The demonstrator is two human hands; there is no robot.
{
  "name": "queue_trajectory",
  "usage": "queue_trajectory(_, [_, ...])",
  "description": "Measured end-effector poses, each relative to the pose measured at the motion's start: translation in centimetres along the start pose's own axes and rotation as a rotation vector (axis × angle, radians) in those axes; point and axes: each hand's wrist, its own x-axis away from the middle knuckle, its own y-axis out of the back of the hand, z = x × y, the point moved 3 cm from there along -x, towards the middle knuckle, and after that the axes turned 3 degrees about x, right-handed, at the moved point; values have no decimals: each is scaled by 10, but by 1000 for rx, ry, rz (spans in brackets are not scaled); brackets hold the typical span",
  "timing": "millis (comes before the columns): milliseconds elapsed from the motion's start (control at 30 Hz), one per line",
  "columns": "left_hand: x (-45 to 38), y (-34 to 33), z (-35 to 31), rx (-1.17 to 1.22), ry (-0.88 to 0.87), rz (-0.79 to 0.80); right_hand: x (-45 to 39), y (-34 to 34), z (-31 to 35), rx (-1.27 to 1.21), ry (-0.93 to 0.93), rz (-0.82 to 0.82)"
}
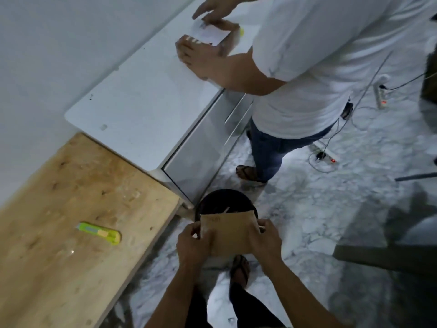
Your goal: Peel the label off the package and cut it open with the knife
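Wooden tabletop (59,209) at left, carrying a green knife (99,233) flat near its right edge. Beside it, white tabletop (142,102) with a taped box (208,41). Marble floor (319,209) bearing a black bin (224,202) and two power strips (381,94).

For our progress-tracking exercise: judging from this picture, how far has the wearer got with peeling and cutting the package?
Done: no label shows on the brown package, though its other face is hidden. In hand: the left hand and right hand pinch its edges above a black bin. Left: cutting; the green knife lies untouched on the wooden board.
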Motion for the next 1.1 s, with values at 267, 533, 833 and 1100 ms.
queue_trajectory(267, [-35, -27, 21, -49, 146, 38, -35, -15, -20, 7, -155, 8])
queue_trajectory(533, [-65, -31, 9, -105, 219, 97, -70, -12, -4, 107, -126, 32])
queue_trajectory(833, [-39, -5, -24, -126, 124, 45, -59, 7, 25, 50, -67, 99])
queue_trajectory(1100, [-26, 4, -33, 9, 86, -13, -51, 9, 51, 32, 45, 132])
